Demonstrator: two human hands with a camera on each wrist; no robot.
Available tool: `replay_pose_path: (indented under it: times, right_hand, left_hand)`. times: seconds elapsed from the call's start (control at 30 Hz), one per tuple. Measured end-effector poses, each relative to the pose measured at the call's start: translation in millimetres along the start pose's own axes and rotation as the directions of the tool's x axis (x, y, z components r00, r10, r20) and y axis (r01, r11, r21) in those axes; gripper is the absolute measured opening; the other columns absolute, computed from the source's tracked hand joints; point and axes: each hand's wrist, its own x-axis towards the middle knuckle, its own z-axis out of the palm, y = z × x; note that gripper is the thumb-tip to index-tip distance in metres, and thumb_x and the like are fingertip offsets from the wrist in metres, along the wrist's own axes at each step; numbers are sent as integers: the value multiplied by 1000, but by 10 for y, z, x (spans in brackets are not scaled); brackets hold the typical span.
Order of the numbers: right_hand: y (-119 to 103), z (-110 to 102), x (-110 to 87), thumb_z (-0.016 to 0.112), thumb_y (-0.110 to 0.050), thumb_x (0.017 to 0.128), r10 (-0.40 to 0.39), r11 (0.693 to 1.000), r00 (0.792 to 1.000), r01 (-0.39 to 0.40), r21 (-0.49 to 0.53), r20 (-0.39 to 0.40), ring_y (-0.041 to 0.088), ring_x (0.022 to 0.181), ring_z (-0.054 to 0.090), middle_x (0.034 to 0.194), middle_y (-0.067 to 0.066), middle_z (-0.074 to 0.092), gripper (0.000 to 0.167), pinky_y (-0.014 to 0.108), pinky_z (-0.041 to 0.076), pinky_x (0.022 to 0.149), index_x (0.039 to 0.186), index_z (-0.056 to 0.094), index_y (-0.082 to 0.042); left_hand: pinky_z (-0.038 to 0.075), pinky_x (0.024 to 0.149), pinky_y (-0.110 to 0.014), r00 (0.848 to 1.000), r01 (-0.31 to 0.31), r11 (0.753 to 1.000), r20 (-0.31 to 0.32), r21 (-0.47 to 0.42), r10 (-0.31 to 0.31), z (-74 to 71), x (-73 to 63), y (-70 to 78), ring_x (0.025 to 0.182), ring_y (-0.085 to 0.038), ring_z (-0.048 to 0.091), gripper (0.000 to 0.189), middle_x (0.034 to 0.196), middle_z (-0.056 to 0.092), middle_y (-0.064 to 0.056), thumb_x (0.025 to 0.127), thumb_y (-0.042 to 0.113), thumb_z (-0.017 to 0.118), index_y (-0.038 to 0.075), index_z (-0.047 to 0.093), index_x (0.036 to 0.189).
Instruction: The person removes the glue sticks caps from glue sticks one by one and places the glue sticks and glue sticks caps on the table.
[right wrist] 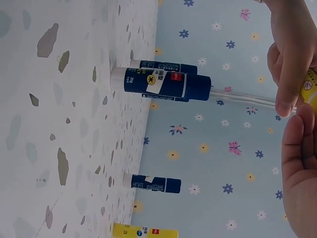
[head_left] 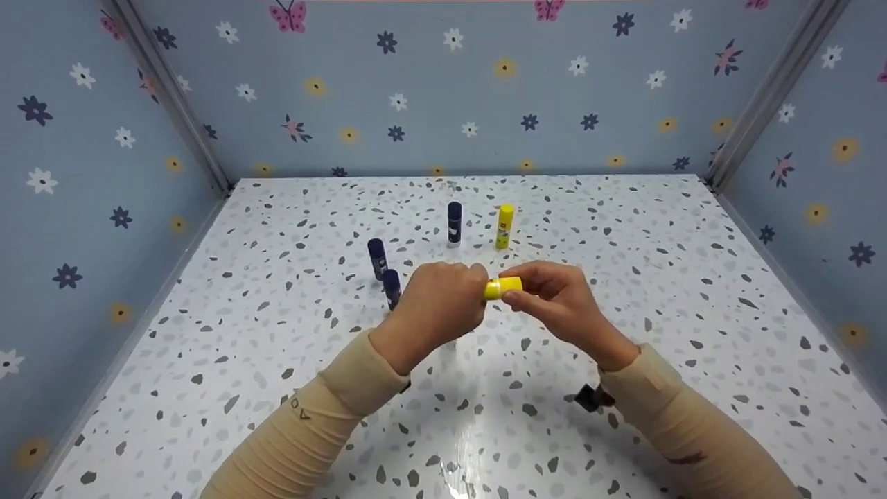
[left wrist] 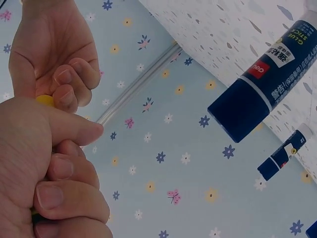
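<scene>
A yellow glue stick lies nearly level between the two hands, just right of the middle of the head frame. The left hand is curled in a fist round its left part, hiding most of it. The right hand pinches the right end between thumb and fingers. In the right wrist view the stick's printed side shows at the right edge.

On the speckled tabletop, two dark blue glue sticks stand just left of the left hand, the nearer one partly covered by it. Above the hands in the head frame, another dark blue glue stick stands near an upright yellow glue stick. Flower-printed panels fill the frame's top and sides.
</scene>
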Motion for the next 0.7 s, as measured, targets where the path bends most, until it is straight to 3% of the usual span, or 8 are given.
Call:
replay_pose_path:
  times: [0.17,0.4,0.7]
  right_hand:
    - [5,-56,0,74,6,98,-24,1000,1000,24,-9,12,6,74,67,97,-10,78,19,20,60,69,116,74,10]
    - [67,-358,-62,70,18,93,-30,998,988,21,-61,-150,10,70,68,90,-7,76,22,21,60,67,114,74,13]
    - [52,-448,-25,74,9,97,51,991,990,-66,-115,-131,9,72,66,91,-7,75,20,21,60,71,117,75,11]
  left_hand:
    - [60,62,-37,1000,-4,999,26,-46,6,-33,-6,-48,60,-21,55,20,75,67,-8,104,22,72,3,75,100]
    - [58,56,-44,994,65,997,-82,-30,-67,-17,-117,-335,58,-26,57,17,72,67,-11,94,13,79,3,68,86]
    - [57,55,-41,987,37,997,-151,-61,-46,9,-139,-436,56,-22,53,14,71,67,-11,91,10,78,2,67,86]
